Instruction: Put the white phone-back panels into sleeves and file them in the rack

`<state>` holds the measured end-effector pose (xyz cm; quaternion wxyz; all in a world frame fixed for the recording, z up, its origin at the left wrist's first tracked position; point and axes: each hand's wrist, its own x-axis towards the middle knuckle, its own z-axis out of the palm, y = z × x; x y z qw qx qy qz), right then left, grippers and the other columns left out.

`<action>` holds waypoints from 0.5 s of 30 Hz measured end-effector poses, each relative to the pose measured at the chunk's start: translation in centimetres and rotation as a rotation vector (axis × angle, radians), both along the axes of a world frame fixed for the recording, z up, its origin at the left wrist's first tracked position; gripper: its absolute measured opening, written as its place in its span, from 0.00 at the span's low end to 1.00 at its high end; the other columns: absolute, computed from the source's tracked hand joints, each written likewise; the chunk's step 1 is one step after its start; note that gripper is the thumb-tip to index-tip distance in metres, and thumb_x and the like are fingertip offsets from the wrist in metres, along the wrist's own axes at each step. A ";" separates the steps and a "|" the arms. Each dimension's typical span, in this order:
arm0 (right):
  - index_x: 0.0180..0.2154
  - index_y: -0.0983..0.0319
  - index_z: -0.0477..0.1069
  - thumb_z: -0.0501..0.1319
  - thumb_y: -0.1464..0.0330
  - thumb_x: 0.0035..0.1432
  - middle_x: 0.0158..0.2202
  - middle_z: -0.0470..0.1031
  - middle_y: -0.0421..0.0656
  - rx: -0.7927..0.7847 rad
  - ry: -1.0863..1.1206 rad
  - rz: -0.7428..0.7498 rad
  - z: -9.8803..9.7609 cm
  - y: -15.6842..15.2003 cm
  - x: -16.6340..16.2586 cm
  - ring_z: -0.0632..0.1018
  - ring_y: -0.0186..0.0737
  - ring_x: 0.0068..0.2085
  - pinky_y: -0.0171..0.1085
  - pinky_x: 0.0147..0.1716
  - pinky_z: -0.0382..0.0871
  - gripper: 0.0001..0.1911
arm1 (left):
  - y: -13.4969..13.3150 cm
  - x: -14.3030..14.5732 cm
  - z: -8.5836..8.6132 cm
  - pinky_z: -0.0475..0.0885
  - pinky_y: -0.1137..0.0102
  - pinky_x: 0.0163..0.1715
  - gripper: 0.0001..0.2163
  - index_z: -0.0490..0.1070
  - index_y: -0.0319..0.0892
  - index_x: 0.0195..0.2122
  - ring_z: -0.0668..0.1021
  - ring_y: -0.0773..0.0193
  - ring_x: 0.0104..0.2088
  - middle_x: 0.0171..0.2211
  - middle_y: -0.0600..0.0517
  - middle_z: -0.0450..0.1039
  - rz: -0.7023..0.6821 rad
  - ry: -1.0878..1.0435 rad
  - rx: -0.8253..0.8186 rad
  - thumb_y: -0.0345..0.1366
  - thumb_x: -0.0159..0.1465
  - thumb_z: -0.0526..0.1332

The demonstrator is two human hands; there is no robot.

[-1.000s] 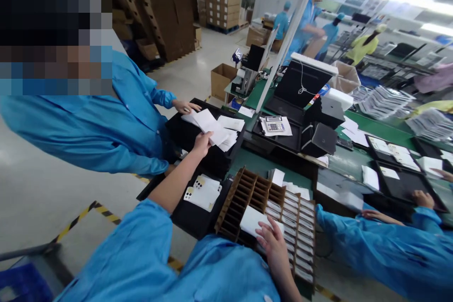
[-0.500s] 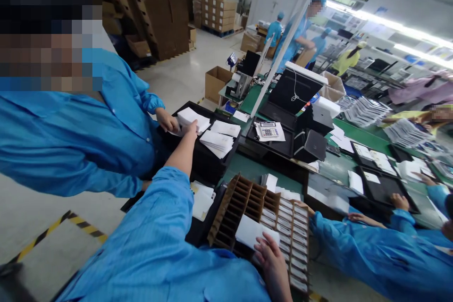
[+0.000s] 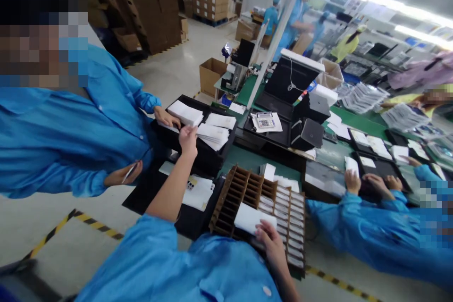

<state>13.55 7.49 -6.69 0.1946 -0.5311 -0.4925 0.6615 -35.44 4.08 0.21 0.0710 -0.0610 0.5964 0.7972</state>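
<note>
Two bare hands on my head feed. I have the left hand (image 3: 188, 139) out ahead, fingers touching the near edge of a white stack (image 3: 184, 112) in a black tray (image 3: 208, 156); from this angle I cannot tell whether thumb and fingers pinch it. A co-worker's far hand (image 3: 166, 117) is at the same stack, left of mine. Same tray, just right: a white pile (image 3: 220, 120) and a fanned pile (image 3: 214, 138).

My right hand (image 3: 272, 239) is at the right end of a white bundle (image 3: 252, 218), fingers bent and slightly apart; thumb unclear, so I can't tell how firm that hold is. Bundle sits over the cardboard divider tray (image 3: 236, 193), whose right-hand slots hold thin white pieces (image 3: 283, 217).

Left of the divider tray I get white panels (image 3: 200, 198) with dark round spots, on a black surface (image 3: 187, 226), partly behind my left forearm. Co-worker's near hand (image 3: 122, 174) holds a thin pale item (image 3: 129, 173), too small for me to name. Farther up the bench: calculator (image 3: 268, 122) on white papers. Right side: another worker's hand (image 3: 352, 182) at a white block (image 3: 351, 165).
</note>
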 end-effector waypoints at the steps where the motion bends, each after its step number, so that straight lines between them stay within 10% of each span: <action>1: 0.45 0.59 0.82 0.79 0.52 0.42 0.39 0.85 0.47 0.083 -0.045 -0.008 -0.2 0.4 0.5 0.83 0.50 0.39 0.47 0.41 0.78 0.29 | -0.6 3.4 -1.3 0.74 0.71 0.40 0.12 0.74 0.42 0.45 0.78 0.65 0.37 0.38 0.51 0.76 -0.073 0.079 -0.054 0.33 0.61 0.71; 5: 0.43 0.60 0.81 0.73 0.53 0.48 0.43 0.82 0.48 0.405 -0.254 -0.044 -0.9 2.0 2.6 0.80 0.51 0.44 0.50 0.49 0.76 0.24 | -3.9 18.2 -6.2 0.77 0.60 0.49 0.09 0.80 0.44 0.45 0.81 0.57 0.41 0.39 0.47 0.80 -0.678 0.380 -0.389 0.37 0.64 0.69; 9: 0.58 0.61 0.76 0.68 0.55 0.56 0.58 0.75 0.55 0.582 -0.411 0.065 -1.9 3.2 3.9 0.76 0.54 0.56 0.53 0.60 0.71 0.31 | -4.9 27.8 -8.2 0.61 0.48 0.70 0.28 0.76 0.48 0.61 0.69 0.42 0.68 0.65 0.42 0.72 -1.396 0.777 -0.536 0.36 0.57 0.74; 12: 0.65 0.63 0.69 0.70 0.56 0.55 0.63 0.73 0.58 0.559 -0.479 0.118 -3.1 4.0 4.0 0.72 0.58 0.62 0.56 0.66 0.65 0.39 | -3.2 31.1 -9.3 0.48 0.44 0.74 0.45 0.64 0.48 0.72 0.55 0.36 0.75 0.75 0.39 0.58 -1.585 1.015 -0.697 0.34 0.53 0.76; 15: 0.67 0.62 0.67 0.71 0.58 0.53 0.62 0.75 0.55 0.406 -0.449 0.130 -4.3 4.8 3.7 0.76 0.56 0.59 0.53 0.61 0.70 0.42 | -1.4 32.3 -10.3 0.53 0.46 0.70 0.49 0.56 0.46 0.76 0.61 0.34 0.71 0.72 0.35 0.60 -1.621 1.157 -0.893 0.31 0.53 0.74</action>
